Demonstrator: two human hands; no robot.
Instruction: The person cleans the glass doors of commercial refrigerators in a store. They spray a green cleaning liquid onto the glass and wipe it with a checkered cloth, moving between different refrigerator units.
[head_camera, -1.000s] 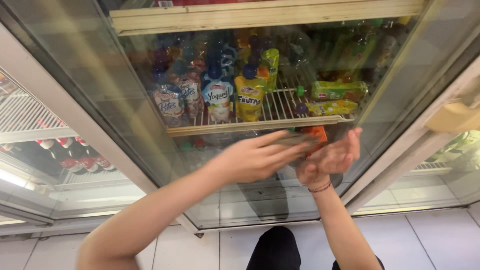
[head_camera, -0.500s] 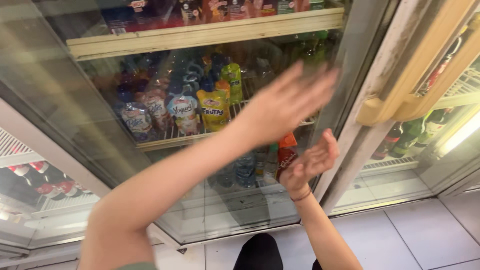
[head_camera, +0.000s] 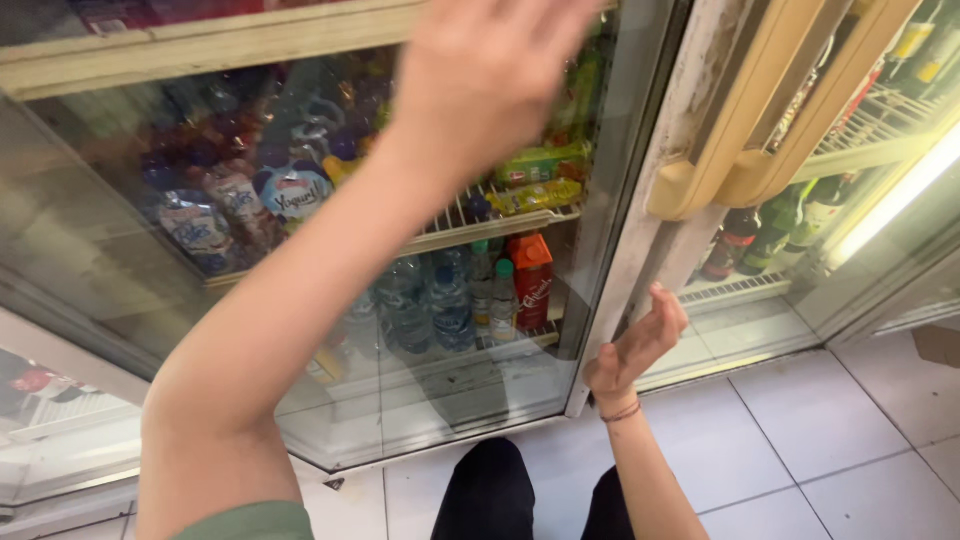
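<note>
The right hand (head_camera: 635, 345), earlier level with the left at the shelf, is now dropped low beside the door (head_camera: 330, 300) edge, open and holding nothing. The left hand (head_camera: 480, 85) is raised flat against the glass, fingers spread, so the door appears pushed shut. Behind it, water bottles (head_camera: 440, 300) and a red carton (head_camera: 531, 280) stand below, yoghurt bottles (head_camera: 290, 190) above.

Behind the glass, white-and-blue labelled bottles (head_camera: 290, 195) stand on the upper wire shelf, green-yellow packets (head_camera: 545, 165) lie beside them, and a red carton (head_camera: 532, 280) stands below.
</note>
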